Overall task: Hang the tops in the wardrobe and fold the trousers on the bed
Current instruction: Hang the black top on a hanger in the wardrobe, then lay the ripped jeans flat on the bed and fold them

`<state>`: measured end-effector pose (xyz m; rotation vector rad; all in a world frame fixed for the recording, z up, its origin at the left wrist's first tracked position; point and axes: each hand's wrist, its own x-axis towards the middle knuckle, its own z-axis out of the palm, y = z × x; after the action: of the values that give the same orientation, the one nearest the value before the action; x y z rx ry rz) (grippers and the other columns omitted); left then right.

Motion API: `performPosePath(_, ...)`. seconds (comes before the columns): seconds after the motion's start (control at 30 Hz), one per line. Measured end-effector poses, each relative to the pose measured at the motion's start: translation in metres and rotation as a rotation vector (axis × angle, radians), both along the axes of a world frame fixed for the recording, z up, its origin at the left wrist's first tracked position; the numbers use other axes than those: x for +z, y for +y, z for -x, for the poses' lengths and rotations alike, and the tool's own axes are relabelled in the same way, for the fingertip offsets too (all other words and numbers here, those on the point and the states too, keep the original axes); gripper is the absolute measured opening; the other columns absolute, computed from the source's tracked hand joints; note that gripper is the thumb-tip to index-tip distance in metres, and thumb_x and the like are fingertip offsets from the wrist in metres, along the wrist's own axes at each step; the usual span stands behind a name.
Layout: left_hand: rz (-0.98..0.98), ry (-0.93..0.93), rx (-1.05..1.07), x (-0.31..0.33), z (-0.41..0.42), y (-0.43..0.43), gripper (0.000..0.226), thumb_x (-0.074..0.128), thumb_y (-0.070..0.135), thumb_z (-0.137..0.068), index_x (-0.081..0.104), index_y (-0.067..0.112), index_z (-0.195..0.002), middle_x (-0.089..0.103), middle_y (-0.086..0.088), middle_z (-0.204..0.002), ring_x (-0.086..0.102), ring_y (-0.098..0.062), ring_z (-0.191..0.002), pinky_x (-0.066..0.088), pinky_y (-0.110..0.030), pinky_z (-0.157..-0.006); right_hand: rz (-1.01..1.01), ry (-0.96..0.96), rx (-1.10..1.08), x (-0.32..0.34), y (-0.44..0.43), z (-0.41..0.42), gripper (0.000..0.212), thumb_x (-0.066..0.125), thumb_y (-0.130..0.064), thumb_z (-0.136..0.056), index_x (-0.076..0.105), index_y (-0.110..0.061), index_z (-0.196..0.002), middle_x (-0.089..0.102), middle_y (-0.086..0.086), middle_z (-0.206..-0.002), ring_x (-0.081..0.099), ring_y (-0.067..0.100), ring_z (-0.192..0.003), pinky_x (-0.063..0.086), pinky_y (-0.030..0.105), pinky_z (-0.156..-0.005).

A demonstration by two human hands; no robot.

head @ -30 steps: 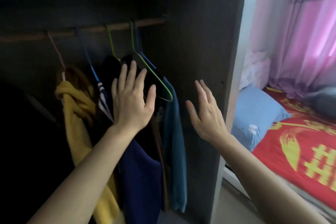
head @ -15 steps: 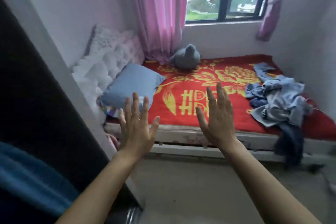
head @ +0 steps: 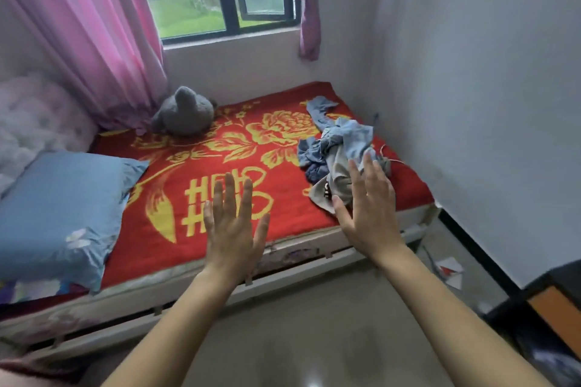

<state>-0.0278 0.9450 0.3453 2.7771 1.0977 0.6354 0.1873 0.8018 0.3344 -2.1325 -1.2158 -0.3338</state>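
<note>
A crumpled pile of blue and grey clothes point(head: 338, 148) lies on the right side of the bed point(head: 220, 166), which has a red cover with a yellow pattern. My left hand point(head: 234, 223) is raised over the bed's front edge, fingers straight, holding nothing. My right hand point(head: 369, 210) is also raised with straight fingers, just in front of the pile's near end; it holds nothing. The wardrobe is out of view.
A blue pillow point(head: 59, 210) lies at the bed's left end and a grey plush toy point(head: 185, 113) sits by the pink curtain point(head: 88, 28). A white wall point(head: 487, 104) bounds the right. A dark and orange piece of furniture point(head: 553, 302) stands at lower right. Bare floor point(head: 314, 324) lies before the bed.
The view has swung from the wardrobe to the bed and then further right. Both hands stayed raised and flat; the right hand now lies in front of the clothes pile.
</note>
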Motion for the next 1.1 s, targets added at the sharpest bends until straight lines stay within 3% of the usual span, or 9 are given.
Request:
performPosePath(0.1, 0.018, 0.03, -0.04, -0.005, -0.051, 0.01, 0.073, 0.039, 0.05, -0.099, 0.003, 0.024, -0.157, -0.018, -0.004, -0.163, -0.017, -0.024, -0.15, 0.003, -0.06, -0.118, 0.043, 0.014, -0.051, -0.002, 0.004, -0.056, 0.083, 0.055, -0.042, -0.094, 0.004, -0.024, -0.158, 0.0, 0.009, -0.166, 0.003, 0.032, -0.152, 0.018, 0.055, -0.119)
performPosePath(0.27, 0.068, 0.086, -0.035, -0.029, -0.109, 0.049, 0.072, 0.027, 0.057, -0.098, 0.002, 0.026, -0.158, -0.02, -0.001, -0.163, -0.022, -0.02, -0.149, -0.001, -0.055, -0.119, 0.093, 0.056, -0.021, -0.035, 0.039, -0.112, 0.084, 0.061, -0.038, -0.093, 0.013, -0.015, -0.158, 0.0, 0.013, -0.166, 0.006, 0.035, -0.152, 0.021, 0.057, -0.118)
performPosePath(0.5, 0.147, 0.097, -0.031, -0.085, -0.216, 0.143, 0.072, 0.024, 0.06, -0.095, 0.003, 0.029, -0.158, -0.018, -0.001, -0.163, -0.023, -0.019, -0.148, 0.0, -0.053, -0.12, 0.218, 0.106, -0.051, -0.092, 0.116, -0.203, 0.087, 0.062, -0.038, -0.091, 0.013, -0.015, -0.158, 0.0, 0.014, -0.165, 0.009, 0.035, -0.151, 0.02, 0.051, -0.12)
performPosePath(0.67, 0.221, 0.184, -0.069, -0.107, -0.32, 0.221, 0.072, 0.025, 0.058, -0.098, -0.006, 0.03, -0.156, -0.023, -0.002, -0.162, -0.03, -0.019, -0.145, -0.003, -0.051, -0.12, 0.368, 0.112, -0.153, -0.104, 0.181, -0.298, 0.087, 0.06, -0.04, -0.092, 0.011, -0.014, -0.159, -0.003, 0.015, -0.165, 0.008, 0.035, -0.151, 0.018, 0.048, -0.121)
performPosePath(0.9, 0.23, 0.266, -0.188, -0.111, -0.467, 0.311, 0.072, 0.03, 0.056, -0.099, 0.001, 0.027, -0.157, -0.014, -0.006, -0.164, -0.017, -0.025, -0.15, 0.002, -0.05, -0.12, 0.427, 0.173, -0.296, -0.107, 0.242, -0.427, 0.081, 0.052, -0.045, -0.095, 0.01, -0.016, -0.158, -0.003, 0.015, -0.165, 0.005, 0.033, -0.152, 0.011, 0.044, -0.122)
performPosePath(1.1, 0.287, 0.336, -0.182, -0.163, -0.572, 0.355, 0.074, 0.037, 0.052, -0.098, 0.002, 0.026, -0.157, -0.01, -0.009, -0.164, -0.009, -0.028, -0.151, 0.011, -0.049, -0.119, 0.464, 0.227, -0.27, -0.152, 0.294, -0.535, 0.079, 0.05, -0.046, -0.096, 0.008, -0.025, -0.159, -0.005, 0.014, -0.165, 0.003, 0.033, -0.152, 0.01, 0.046, -0.121)
